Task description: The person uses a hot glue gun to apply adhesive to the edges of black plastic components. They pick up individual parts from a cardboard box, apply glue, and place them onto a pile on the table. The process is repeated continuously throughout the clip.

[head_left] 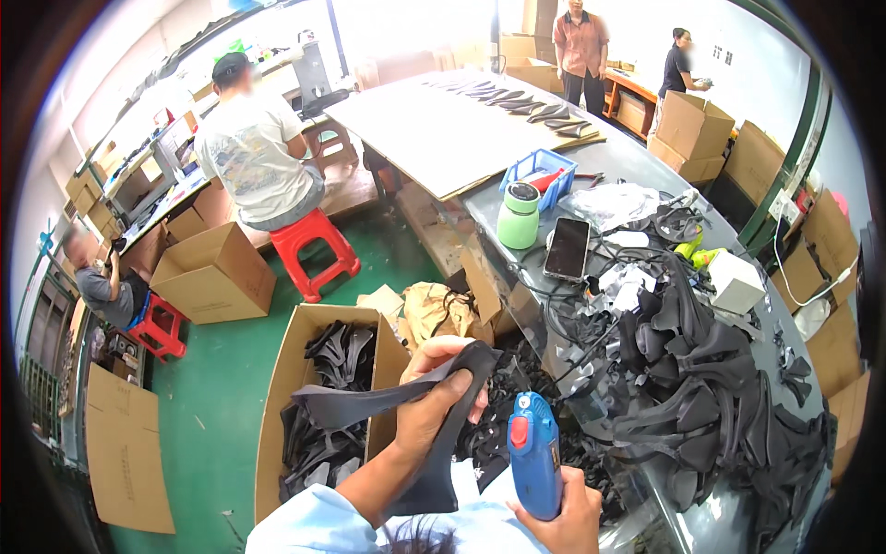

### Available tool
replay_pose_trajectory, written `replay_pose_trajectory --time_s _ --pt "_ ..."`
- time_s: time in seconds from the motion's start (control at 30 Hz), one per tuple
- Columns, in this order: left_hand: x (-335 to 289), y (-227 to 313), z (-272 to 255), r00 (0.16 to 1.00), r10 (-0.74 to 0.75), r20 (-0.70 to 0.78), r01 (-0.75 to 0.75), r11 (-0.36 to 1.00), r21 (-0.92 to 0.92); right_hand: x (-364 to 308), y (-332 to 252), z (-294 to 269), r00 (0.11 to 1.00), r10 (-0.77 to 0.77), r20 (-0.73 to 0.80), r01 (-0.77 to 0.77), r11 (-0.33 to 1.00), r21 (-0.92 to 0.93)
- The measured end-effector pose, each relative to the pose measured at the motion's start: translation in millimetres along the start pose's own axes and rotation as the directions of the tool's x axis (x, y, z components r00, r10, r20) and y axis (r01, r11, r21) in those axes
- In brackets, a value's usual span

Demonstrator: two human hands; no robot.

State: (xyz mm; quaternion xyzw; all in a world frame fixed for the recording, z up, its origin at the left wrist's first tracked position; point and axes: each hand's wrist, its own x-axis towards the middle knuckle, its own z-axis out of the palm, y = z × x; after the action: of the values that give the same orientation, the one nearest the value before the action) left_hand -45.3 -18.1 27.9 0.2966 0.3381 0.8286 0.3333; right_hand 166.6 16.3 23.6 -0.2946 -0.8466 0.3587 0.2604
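Filling the hands (423, 415) (574, 517) are a black strip (443, 462), left, and blue tool (535, 469), right.

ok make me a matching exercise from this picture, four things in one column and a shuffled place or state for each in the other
1. Blue, rounded handheld tool
2. Bent black strip
3. Pale green cylindrical bottle
4. Rectangular phone

A. Standing upright
B. Screen dark
C. In the left hand
D. In the right hand

Pairs: 1-D, 2-C, 3-A, 4-B
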Motion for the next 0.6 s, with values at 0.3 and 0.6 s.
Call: replay_pose_trajectory --time_s 0.3,0.6 --pt "-9.0 11.4 -1.2 0.994 -0.105 0.029 0.1 0.984 0.144 0.7 -1.8 -2.4 0.999 -0.051 0.006 0.051 0.999 -0.015" --pt "-3.3 22.0 1.6 0.961 -0.252 0.116 0.213 0.937 0.276 2.4 0.5 -7.2 0.997 -0.082 0.009 0.082 0.997 -0.006"
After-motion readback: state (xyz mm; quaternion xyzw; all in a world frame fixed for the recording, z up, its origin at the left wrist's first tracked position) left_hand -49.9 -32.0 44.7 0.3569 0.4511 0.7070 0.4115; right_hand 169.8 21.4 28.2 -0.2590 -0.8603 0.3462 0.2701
